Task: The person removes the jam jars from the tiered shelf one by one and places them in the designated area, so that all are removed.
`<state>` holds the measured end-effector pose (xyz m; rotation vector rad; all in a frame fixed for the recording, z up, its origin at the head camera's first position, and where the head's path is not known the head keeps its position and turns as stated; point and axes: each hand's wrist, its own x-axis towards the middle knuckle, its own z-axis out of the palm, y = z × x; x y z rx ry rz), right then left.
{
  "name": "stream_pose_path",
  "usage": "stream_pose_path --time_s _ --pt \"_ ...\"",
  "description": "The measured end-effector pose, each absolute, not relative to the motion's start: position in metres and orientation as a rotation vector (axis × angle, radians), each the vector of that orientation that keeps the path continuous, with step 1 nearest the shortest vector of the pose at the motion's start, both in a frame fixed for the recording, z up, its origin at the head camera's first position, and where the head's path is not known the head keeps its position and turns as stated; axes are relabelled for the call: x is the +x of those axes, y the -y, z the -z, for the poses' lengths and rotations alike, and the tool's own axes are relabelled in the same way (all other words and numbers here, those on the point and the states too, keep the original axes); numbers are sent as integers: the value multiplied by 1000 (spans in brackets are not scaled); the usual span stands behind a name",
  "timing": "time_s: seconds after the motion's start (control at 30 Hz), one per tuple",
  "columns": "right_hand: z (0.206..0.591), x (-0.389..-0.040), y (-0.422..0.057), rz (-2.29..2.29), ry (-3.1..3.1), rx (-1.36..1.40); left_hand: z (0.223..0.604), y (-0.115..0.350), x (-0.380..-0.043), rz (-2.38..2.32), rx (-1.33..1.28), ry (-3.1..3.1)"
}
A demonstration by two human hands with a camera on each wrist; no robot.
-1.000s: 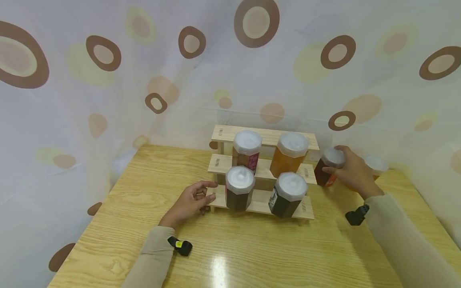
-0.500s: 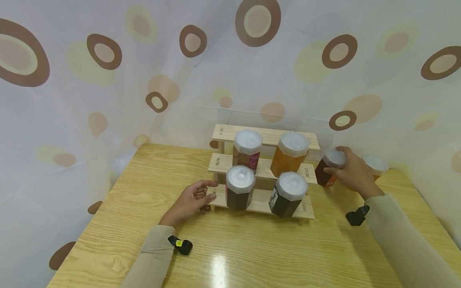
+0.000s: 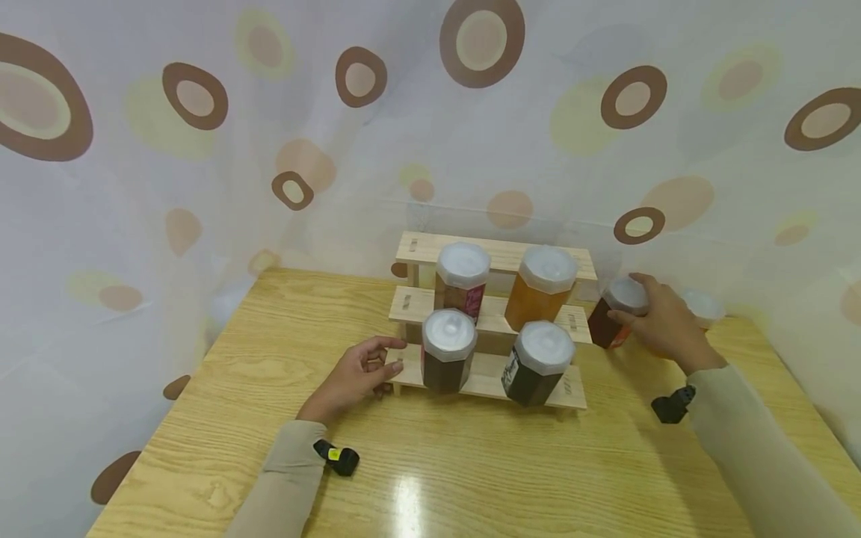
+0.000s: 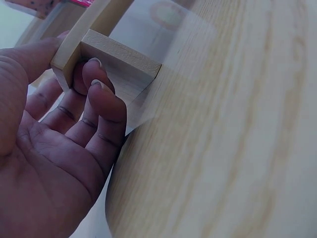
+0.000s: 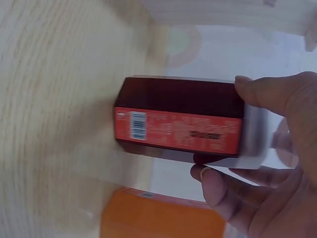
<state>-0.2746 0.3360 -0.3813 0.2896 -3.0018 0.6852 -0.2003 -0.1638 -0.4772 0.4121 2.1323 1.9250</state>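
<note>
My right hand (image 3: 673,325) holds a dark red jar (image 3: 602,325) by its white lid, right of the wooden rack. In the right wrist view the jar (image 5: 183,104) bears a red label with a barcode, with thumb and fingers on opposite sides near the lid. At the left end of the three-step wooden rack (image 3: 572,385), my left hand (image 3: 356,377) grips the bottom shelf. The left wrist view shows the thumb on one side of the shelf board (image 4: 79,42) and curled fingers (image 4: 106,101) beneath.
Two dark jars (image 3: 447,366) stand on the bottom shelf. A brown jar (image 3: 451,295) and an amber jar (image 3: 534,302) occupy the middle one. An orange jar (image 5: 163,218) stands behind my right hand. A patterned curtain (image 3: 377,164) hangs behind the table (image 3: 269,359).
My right hand and wrist have shifted slightly to the right, and the dark red jar's lid with them by a hair. My left hand keeps its place on the rack.
</note>
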Motion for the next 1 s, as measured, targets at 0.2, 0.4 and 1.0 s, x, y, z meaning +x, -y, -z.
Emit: stream_pose_path --time_s 0.2,0.4,1.0 --pt "364 -265 -330 -655 2961 220 475 165 -199 -1925 417 -2142" --pt "350 -257 -320 -648 2846 266 475 165 -199 -1916 419 -2151" --pt "312 -231 -267 -912 2701 416 477 164 -200 -1931 426 -2133"
